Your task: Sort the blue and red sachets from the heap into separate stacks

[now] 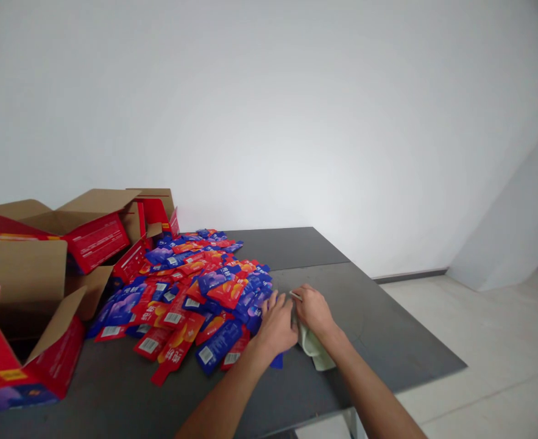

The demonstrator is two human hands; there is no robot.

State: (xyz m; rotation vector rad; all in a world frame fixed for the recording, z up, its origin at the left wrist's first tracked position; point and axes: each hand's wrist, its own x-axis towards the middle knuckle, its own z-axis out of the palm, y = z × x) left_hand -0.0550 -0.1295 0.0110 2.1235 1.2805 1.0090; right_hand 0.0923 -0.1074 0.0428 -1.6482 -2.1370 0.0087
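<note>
A big heap of red and blue flat packets (191,292) covers the left middle of a dark grey table (373,329). My left hand (275,323) lies at the heap's right edge, fingers stretched over the blue packets. My right hand (312,308) is just beside it, fingers curled down on a pale greenish cloth or pouch (312,350) that sticks out under the wrist. Something thin and pale shows at its fingertips. Both hands almost touch each other.
Several open cardboard boxes with red printed sides (90,235) stand at the table's left, one (26,341) near the front corner. A white wall rises behind. The table's right edge drops to a pale tiled floor (479,329).
</note>
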